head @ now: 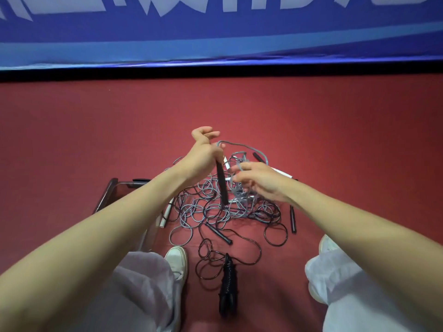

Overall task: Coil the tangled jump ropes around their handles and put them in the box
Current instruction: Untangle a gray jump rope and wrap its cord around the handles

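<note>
Jump ropes [215, 212] lie in a grey and black tangle on the red floor [72, 140], mid-frame between the person's legs. Far left, clear box [112, 190] stands beside the tangle. Only its far corner and rim show, the left forearm covers the rest, and its contents are not visible. White handle [166, 215] pokes out just beside the box, upper end hidden by the same arm. White shoe [176, 262] sits below it.

Left hand [203, 159] is raised over the pile, lower fingers wrapped around a black handle [221, 185] held upright, thumb and index loose above. Grey rope [236, 146] loops up from that fist and runs over to the right hand [259, 180]. Its fingers are half-curled among the grey strands but blurred, so cannot tell whether they pinch the rope or just hook it.

Coiled black rope [227, 283] lies low centre, wound around its handles, outside the box. Another black handle lies loose on the pile's right edge. Second shoe [328, 245] is mostly hidden by trousers. Blue banner [215, 32] on top has its lettering cut off.
</note>
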`<state>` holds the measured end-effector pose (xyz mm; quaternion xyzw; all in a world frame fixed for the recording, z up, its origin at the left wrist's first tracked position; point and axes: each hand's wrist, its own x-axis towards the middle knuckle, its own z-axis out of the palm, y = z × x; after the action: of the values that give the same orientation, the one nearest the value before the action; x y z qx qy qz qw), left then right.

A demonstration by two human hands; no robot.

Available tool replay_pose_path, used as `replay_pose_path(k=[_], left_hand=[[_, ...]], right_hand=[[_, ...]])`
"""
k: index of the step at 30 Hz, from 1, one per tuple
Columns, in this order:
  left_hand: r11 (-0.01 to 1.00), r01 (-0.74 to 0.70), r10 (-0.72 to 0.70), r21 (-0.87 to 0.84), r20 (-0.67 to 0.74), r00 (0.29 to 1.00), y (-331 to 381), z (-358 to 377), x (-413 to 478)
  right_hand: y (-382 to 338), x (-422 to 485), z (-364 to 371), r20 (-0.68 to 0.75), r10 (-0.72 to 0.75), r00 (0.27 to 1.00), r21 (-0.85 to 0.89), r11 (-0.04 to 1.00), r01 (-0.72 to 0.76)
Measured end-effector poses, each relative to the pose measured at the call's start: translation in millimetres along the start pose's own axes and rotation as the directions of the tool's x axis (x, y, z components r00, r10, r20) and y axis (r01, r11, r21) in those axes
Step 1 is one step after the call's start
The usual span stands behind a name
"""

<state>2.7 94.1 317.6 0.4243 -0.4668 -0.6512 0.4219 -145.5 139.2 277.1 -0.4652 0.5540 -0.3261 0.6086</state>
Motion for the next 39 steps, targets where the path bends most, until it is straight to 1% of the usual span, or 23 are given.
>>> replay_pose_path(k=[2, 4, 7, 9, 11, 13, 14, 17, 19, 21, 23, 24, 26, 28, 29, 30, 32, 33, 34, 36, 37, 38, 39], left_hand=[[0.994, -0.017, 0.013, -0.107, -0.036, 0.999, 1, 5, 3], [0.994, -0.041, 0.038, -0.100, -0.036, 0.999, 1, 9, 3], [0.992, -0.072, 0.074, 0.100, -0.013, 0.997, -7, 11, 3], [0.967, -0.060, 0.075, 0.249, -0.052, 0.996, -19, 6, 5], [0.945, -0.043, 0.069, 0.325, -0.068, 0.995, -24, 3, 4], [0.932, -0.054, 0.055, 0.357, 0.008, 0.998, -25, 3, 0], [0.925, -0.066, 0.051, 0.373, 0.051, 0.997, -25, 4, -2], [0.929, -0.099, 0.068, 0.358, 0.097, 0.993, -25, 6, -5], [0.933, -0.078, 0.061, 0.351, 0.058, 0.996, -26, 7, -4], [0.968, -0.009, 0.013, 0.252, -0.015, 1.000, -28, 7, -1], [0.966, 0.004, 0.005, 0.258, -0.034, 0.999, -29, 4, 2], [0.956, -0.014, 0.014, 0.292, 0.001, 1.000, -30, 3, 2], [0.943, -0.036, -0.010, 0.330, 0.139, 0.990, -30, 4, 0], [0.917, -0.070, -0.050, 0.393, 0.288, 0.956, -32, 8, -4], [0.910, -0.086, -0.062, 0.406, 0.336, 0.940, -33, 11, -5], [0.918, -0.086, -0.055, 0.387, 0.339, 0.939, -35, 14, -6], [0.960, -0.046, -0.017, 0.275, 0.221, 0.975, -35, 17, -3], [0.980, -0.022, -0.006, 0.200, 0.136, 0.991, -34, 17, -1], [0.993, 0.001, -0.008, 0.117, 0.060, 0.998, -32, 16, 2], [0.999, 0.043, -0.041, 0.016, -0.063, 0.997, -29, 8, 7], [0.996, 0.071, -0.065, 0.050, -0.107, 0.992, -31, 2, 10], [0.986, 0.112, -0.095, 0.124, -0.136, 0.986, -34, -4, 11], [0.964, 0.162, -0.132, 0.210, -0.150, 0.980, -37, -9, 12]], right_hand=[[-5, -6, 7, 0.128, -0.013, 0.992, 0.025, 1.000, 0.010], [-6, -7, 8, 0.088, -0.050, 0.995, -0.034, 0.998, 0.053], [-4, -3, 5, -0.042, -0.111, 0.993, -0.089, 0.990, 0.107], [-7, -2, 1, -0.095, -0.139, 0.986, -0.075, 0.988, 0.132], [-13, -1, -6, -0.120, -0.159, 0.980, -0.031, 0.987, 0.157], [-19, -1, -14, -0.130, -0.171, 0.977, -0.043, 0.985, 0.167], [-21, -2, -17, -0.128, -0.176, 0.976, -0.097, 0.982, 0.164], [-20, -4, -21, -0.110, -0.182, 0.977, -0.273, 0.951, 0.147], [-20, -6, -25, -0.107, -0.164, 0.981, -0.298, 0.946, 0.126], [-24, -8, -34, -0.107, -0.136, 0.985, -0.287, 0.953, 0.100], [-28, -12, -45, -0.085, -0.131, 0.988, -0.373, 0.923, 0.090], [-29, -15, -49, -0.050, -0.127, 0.991, -0.434, 0.896, 0.093], [-32, -22, -51, 0.042, -0.126, 0.991, -0.485, 0.864, 0.131], [-34, -27, -50, 0.092, -0.164, 0.982, -0.440, 0.878, 0.188], [-35, -28, -50, 0.094, -0.188, 0.978, -0.410, 0.887, 0.210], [-35, -27, -52, 0.083, -0.206, 0.975, -0.380, 0.898, 0.222], [-30, -25, -62, 0.054, -0.195, 0.979, -0.350, 0.915, 0.202], [-24, -24, -68, 0.050, -0.160, 0.986, -0.400, 0.901, 0.167], [-16, -21, -75, 0.051, -0.106, 0.993, -0.515, 0.849, 0.117], [3, -19, -86, 0.008, 0.063, 0.998, -0.776, 0.630, -0.033], [12, -19, -90, -0.034, 0.105, 0.994, -0.840, 0.536, -0.086], [18, -19, -93, -0.068, 0.097, 0.993, -0.853, 0.510, -0.108], [18, -21, -94, -0.085, 0.051, 0.995, -0.839, 0.536, -0.098]])
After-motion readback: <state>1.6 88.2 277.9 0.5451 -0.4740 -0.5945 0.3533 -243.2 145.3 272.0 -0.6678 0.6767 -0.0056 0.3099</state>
